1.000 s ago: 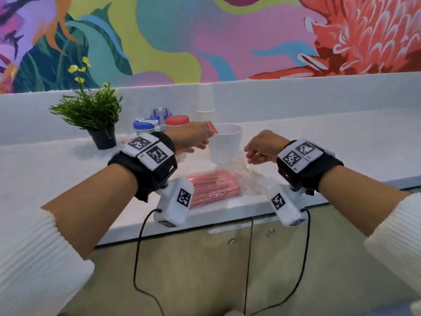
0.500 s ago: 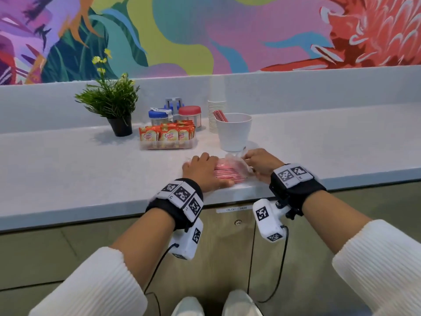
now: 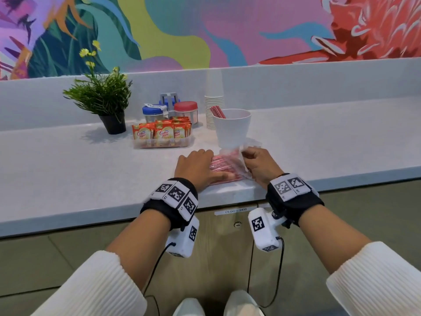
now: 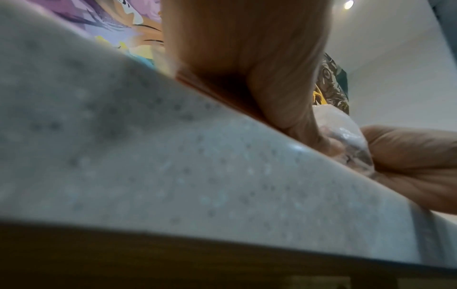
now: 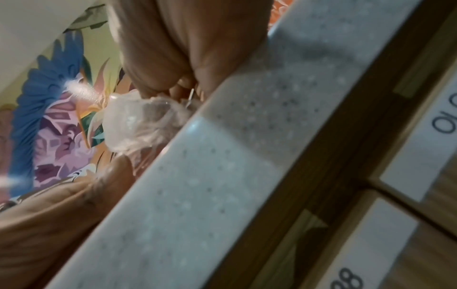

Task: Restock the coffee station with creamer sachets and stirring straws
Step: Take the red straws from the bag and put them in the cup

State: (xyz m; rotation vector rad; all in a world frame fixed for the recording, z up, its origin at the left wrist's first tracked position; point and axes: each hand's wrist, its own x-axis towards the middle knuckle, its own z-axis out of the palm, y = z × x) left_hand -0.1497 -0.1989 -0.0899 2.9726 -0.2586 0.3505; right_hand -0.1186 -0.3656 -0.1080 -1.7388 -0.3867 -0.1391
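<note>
A clear plastic bag of red stirring straws (image 3: 224, 166) lies near the counter's front edge. My left hand (image 3: 200, 167) arches over its left end, thumb along the near side, holding the bundle down. My right hand (image 3: 249, 157) pinches the bag's crumpled open end (image 5: 133, 121). Just behind stands a white cup (image 3: 232, 127) with a few red straws (image 3: 217, 111) leaning inside. A clear tray of orange creamer sachets (image 3: 163, 134) sits to the left of the cup. In the left wrist view the left hand (image 4: 259, 68) covers the straws, and my fingertips there are hidden.
A stack of paper cups (image 3: 214, 103) stands behind the white cup. Blue-lidded (image 3: 153, 111) and red-lidded (image 3: 185, 109) jars sit behind the sachets, and a potted plant (image 3: 104, 99) further left. The grey counter (image 3: 68, 179) ends above cabinet doors (image 3: 227, 247).
My left hand has come down from the white cup's rim, leaving straws in it, and now lies on the bag. My right hand stays on the bag's open end.
</note>
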